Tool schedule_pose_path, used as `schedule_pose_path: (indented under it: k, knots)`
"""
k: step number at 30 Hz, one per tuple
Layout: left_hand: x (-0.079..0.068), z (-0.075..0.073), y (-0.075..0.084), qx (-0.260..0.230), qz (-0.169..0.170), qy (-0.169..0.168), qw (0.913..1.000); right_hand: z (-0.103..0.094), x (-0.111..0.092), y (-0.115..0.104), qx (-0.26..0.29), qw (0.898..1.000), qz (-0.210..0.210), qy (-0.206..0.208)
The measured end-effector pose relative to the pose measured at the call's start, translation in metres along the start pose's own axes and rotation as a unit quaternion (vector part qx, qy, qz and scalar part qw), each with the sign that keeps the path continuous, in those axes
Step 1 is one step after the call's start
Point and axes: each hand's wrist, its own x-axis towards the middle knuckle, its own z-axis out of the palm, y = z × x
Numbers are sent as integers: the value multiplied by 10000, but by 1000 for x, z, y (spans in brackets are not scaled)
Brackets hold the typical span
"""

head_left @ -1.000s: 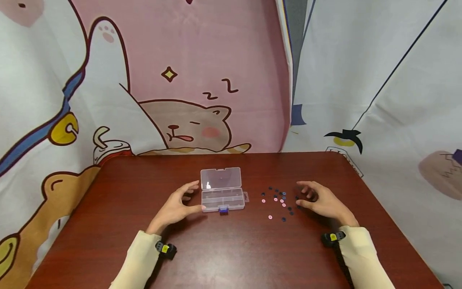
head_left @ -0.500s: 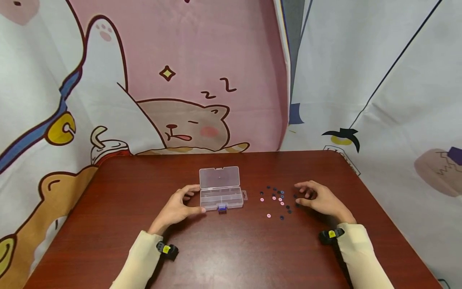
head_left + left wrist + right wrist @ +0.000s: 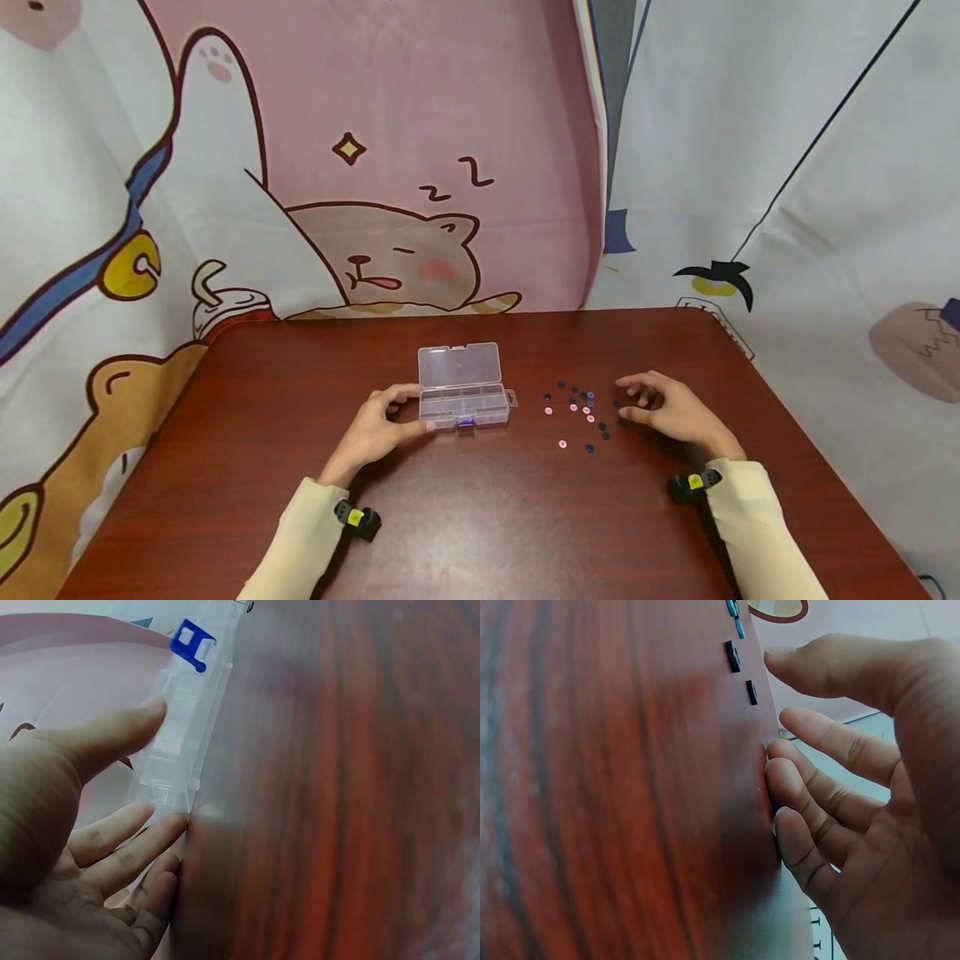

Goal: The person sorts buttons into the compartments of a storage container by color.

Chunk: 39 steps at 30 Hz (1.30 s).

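Note:
A clear plastic compartment box stands on the table with its lid raised at the back. A blue latch hangs at its front. My left hand holds the box at its left end, thumb against the front, fingertips at the side. My right hand hovers by the table, fingers loosely bent and holding nothing. To its left lie several small round pieces like buttons: pink, black and blue. In the right wrist view black pieces lie near the thumb.
Under everything is a dark red-brown wooden table. A cartoon-printed cloth hangs behind its far edge. The scattered pieces lie between the box and my right hand.
The front of the box and my left thumb have shifted slightly back, away from me. My right hand stays by the small pieces with little change.

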Motion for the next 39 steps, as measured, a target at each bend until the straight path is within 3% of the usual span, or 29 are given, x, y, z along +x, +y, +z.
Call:
schedule_pose_path:
  k: [9,23,39]
  knots:
    - [1,-1,-2,23,112,51,9999,-1,4,2,-12,10000,10,-40]
    - [-1,4,1,89,81,176,9998,4,7,-3,-200,9987,-371,282]
    - [-1,10,5,100,-99,277,9995,9,7,-4,-383,9981,-181,448]
